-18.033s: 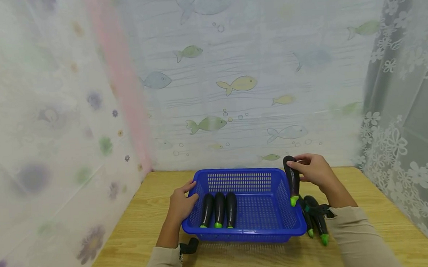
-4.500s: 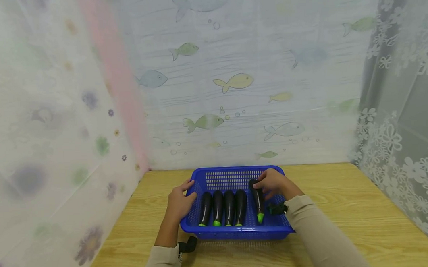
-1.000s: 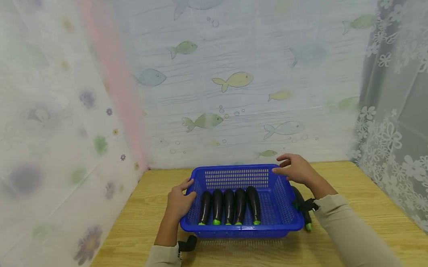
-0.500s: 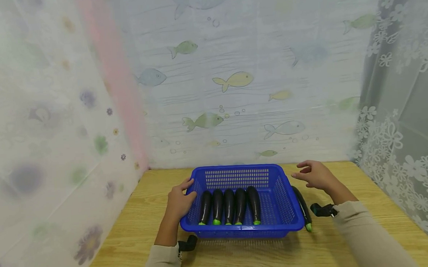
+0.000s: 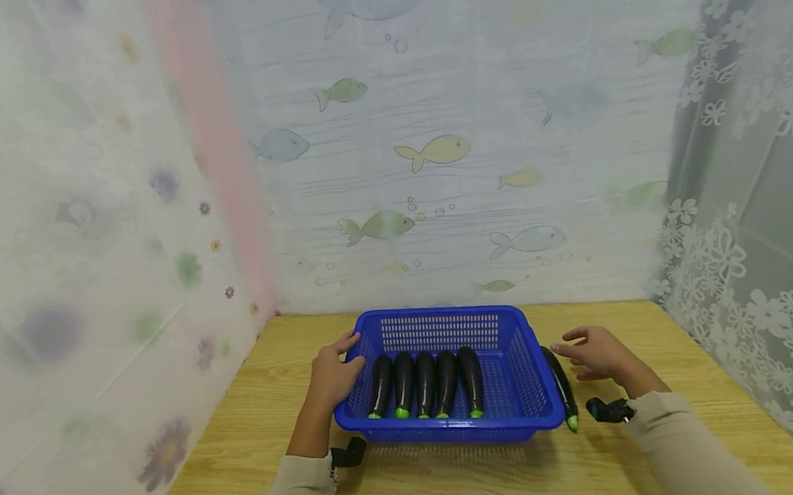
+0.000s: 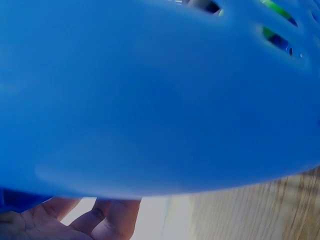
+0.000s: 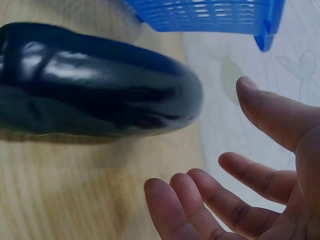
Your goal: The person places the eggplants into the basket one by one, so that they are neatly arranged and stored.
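Note:
My left hand (image 5: 333, 374) holds the left rim of a blue plastic basket (image 5: 446, 426), thumb at the inner side. Up close, the basket wall (image 6: 150, 110) fills most of the left wrist view, some fingers showing under it. Several dark eggplants (image 5: 426, 384) with green stem ends lie side by side inside, toward the left. One more eggplant (image 5: 562, 388) rests on the table against the basket's right outer side. Just right of its far end hovers my right hand (image 5: 597, 353), fingers spread and holding nothing. The right wrist view shows a gap between the fingers and this eggplant (image 7: 100, 82).
The wooden table (image 5: 674, 412) carries the basket near its middle. Behind stands a fish-print curtain (image 5: 461, 199), with flowered sheets at the left and right. Black straps with small cameras (image 5: 607, 410) sit on both wrists.
Earlier the right hand put eggplants into the basket one by one, and fewer lie outside it. Since a second ago it has moved right and down from the rim. The left hand stays put.

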The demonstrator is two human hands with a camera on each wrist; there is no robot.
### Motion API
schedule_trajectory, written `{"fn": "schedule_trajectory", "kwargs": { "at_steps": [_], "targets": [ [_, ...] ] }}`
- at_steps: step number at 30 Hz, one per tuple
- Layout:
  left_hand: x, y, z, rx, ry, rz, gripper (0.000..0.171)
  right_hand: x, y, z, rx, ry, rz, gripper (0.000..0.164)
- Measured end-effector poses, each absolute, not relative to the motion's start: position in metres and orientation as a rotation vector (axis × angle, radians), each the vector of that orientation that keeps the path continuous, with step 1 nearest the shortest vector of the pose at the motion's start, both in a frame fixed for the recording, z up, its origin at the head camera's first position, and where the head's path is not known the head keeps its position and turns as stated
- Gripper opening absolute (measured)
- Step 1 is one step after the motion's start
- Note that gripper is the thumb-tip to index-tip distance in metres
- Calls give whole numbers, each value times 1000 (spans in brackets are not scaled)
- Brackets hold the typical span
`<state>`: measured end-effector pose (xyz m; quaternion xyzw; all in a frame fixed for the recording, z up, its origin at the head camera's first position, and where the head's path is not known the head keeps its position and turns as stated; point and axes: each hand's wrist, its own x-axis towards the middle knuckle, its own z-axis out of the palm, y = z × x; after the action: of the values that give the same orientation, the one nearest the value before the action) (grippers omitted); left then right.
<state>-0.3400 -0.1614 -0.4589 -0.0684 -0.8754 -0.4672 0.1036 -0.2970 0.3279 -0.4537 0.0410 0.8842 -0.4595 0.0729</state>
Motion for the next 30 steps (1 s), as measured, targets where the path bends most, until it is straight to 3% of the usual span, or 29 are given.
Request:
{"fn": "schedule_trajectory", "kwargs": {
  "at_steps": [8,30],
  "targets": [
    [-339,-161,-459,-180,-2593,-1391,55,-301,321,-468,124,2612,-1409,82],
    [-340,-161,-460,-204,-2578,-1409,55,-299,304,-469,109,2718,-1292,70]
  ]
}}
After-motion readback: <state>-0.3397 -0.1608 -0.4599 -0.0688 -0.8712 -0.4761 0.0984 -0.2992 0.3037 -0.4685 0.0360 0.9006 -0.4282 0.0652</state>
